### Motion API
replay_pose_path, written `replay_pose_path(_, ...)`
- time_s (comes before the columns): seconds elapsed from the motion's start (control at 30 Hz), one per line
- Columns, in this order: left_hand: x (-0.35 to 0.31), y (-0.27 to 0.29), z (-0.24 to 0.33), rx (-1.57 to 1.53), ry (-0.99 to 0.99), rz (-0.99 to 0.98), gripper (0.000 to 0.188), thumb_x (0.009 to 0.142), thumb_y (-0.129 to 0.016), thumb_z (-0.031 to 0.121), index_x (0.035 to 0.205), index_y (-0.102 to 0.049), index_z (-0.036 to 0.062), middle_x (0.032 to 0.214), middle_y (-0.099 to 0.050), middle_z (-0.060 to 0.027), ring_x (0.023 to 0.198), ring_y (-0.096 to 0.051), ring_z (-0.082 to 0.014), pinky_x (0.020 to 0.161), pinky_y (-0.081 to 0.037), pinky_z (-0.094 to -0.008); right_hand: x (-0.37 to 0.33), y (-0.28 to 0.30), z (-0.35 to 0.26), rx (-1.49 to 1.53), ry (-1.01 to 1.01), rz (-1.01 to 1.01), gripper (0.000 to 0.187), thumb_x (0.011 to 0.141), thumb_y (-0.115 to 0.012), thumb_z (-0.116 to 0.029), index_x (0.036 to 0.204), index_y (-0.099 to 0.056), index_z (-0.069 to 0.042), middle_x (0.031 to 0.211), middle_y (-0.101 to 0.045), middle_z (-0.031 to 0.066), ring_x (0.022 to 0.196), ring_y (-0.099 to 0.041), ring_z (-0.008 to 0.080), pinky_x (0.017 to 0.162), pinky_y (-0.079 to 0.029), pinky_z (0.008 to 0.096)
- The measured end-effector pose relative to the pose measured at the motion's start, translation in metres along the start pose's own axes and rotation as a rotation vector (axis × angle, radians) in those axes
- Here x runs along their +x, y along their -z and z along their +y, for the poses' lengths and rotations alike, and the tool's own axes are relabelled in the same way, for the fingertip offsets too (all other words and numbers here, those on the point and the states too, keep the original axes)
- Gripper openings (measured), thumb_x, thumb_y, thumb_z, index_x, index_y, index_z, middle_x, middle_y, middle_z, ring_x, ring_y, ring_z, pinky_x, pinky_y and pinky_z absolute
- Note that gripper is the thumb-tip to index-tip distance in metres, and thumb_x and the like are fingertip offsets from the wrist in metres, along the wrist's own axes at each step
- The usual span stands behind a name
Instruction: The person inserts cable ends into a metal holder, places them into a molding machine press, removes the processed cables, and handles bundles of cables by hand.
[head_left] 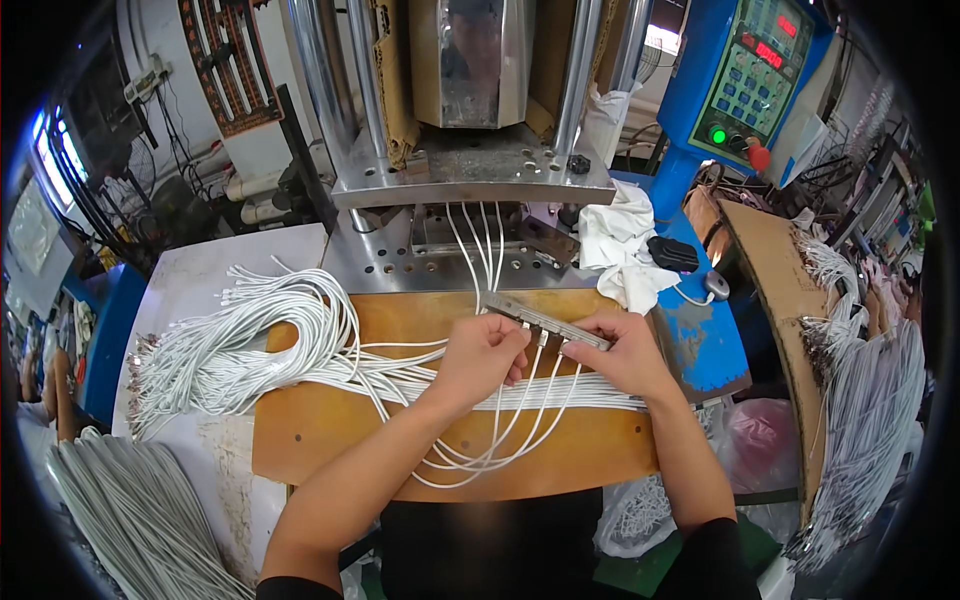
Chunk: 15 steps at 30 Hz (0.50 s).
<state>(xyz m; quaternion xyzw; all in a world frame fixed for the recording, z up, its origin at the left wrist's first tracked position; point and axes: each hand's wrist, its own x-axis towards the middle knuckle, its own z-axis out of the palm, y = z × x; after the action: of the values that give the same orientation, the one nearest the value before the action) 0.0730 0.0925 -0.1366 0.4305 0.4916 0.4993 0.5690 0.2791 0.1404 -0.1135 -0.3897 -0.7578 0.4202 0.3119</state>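
Observation:
A narrow metal mould bar (548, 320) is held tilted above the tan board, its right end between the thumb and fingers of my right hand (628, 358). Several white cables (541, 385) hang from its near edge and loop down over the board. My left hand (478, 358) is closed in a pinch at the bar's left part, on a white cable whose end is partly hidden by the fingers. More white cables lie straight across the board (350, 450) beneath both hands.
Behind the board stands a press with a steel plate (470, 185); three white cables (485, 245) run out from under it. A coiled cable bundle (230, 365) lies left, another bundle (130, 510) below it. White rags (615, 240) and a blue control box (745, 85) are at right.

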Motion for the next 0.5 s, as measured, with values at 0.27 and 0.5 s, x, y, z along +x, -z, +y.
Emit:
replay_pose_path(0.27,0.014,0.019,0.002,0.175,-0.17,-0.02,0.023,0.088,-0.063,0.015,0.097,-0.06,-0.0062,0.078,-0.062,-0.0087,0.072,-0.064,-0.0157,0.064,-0.051,-0.0268,0.011,0.014,0.009,-0.068,-0.023,0.042,0.021,0.077,-0.074,-0.015,0.084,-0.069,0.004,0.065,-0.063,0.0048,0.059,-0.052,0.0068,0.054,-0.043,0.0246)
replay_pose_path(0.5,0.041,0.061,0.047,0.08,-0.037,0.19,0.037,0.083,-0.067,0.009,0.113,-0.056,-0.0089,0.102,-0.063,-0.0132,0.094,-0.062,-0.02,0.083,-0.05,-0.0314,0.051,-0.003,-0.043,-0.669,0.057,-0.177,0.027,0.085,-0.061,-0.028,0.081,-0.068,-0.002,0.07,-0.063,0.0185,0.06,-0.06,0.0347,0.057,-0.046,0.0394)
